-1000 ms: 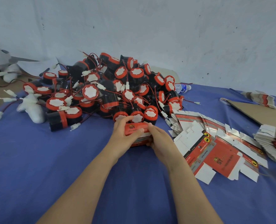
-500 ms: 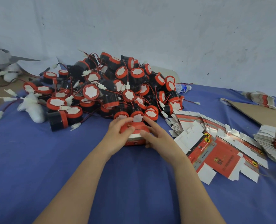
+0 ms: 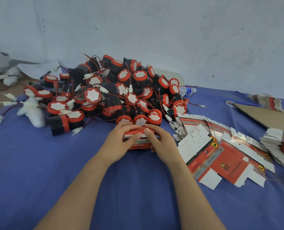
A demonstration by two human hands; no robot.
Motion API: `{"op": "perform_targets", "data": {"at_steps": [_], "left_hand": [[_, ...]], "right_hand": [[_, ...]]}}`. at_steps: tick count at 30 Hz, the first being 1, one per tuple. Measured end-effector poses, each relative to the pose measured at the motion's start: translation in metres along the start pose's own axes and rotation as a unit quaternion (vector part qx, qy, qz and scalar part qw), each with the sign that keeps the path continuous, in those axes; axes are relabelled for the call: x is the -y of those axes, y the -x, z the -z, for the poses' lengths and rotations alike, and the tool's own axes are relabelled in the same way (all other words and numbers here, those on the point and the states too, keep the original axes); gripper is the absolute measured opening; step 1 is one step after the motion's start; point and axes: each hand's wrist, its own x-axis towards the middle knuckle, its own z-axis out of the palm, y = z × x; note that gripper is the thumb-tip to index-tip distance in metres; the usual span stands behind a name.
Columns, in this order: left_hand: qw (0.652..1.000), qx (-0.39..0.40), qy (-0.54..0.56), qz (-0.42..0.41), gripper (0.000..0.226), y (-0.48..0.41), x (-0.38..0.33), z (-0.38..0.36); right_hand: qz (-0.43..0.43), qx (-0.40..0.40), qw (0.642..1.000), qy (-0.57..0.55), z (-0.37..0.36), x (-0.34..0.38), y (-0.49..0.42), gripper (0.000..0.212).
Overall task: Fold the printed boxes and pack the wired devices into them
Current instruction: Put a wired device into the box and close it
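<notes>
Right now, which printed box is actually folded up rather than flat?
The red box held between the left hand and right hand; the rest lie as flat blanks on the right.

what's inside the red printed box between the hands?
Contents hidden: the red printed cardboard box looks closed, left hand and right hand gripping its sides, thumbs on top.

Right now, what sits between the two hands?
In the head view, a red printed box sits between the left hand and right hand, both gripping it.
</notes>
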Motion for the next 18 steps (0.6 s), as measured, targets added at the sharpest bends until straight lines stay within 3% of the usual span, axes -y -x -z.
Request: {"op": "perform_targets", "data": {"at_steps": [7, 13, 18], "left_hand": [[0.993, 0.067, 0.069, 0.065, 0.041, -0.002, -0.003, -0.003], [0.975, 0.018, 0.189, 0.118, 0.031, -0.001, -0.008, -0.007], [0.969, -0.038, 0.206, 0.134, 0.034, -0.001, -0.006, -0.012]], "right_hand": [[-0.061, 0.044, 0.995, -0.069, 0.001, 0.003, -0.002, 0.036], [-0.116, 0.044, 0.985, -0.12, -0.007, 0.005, -0.004, 0.036], [-0.121, 0.043, 0.978, -0.166, -0.011, 0.006, -0.004, 0.04]]}}
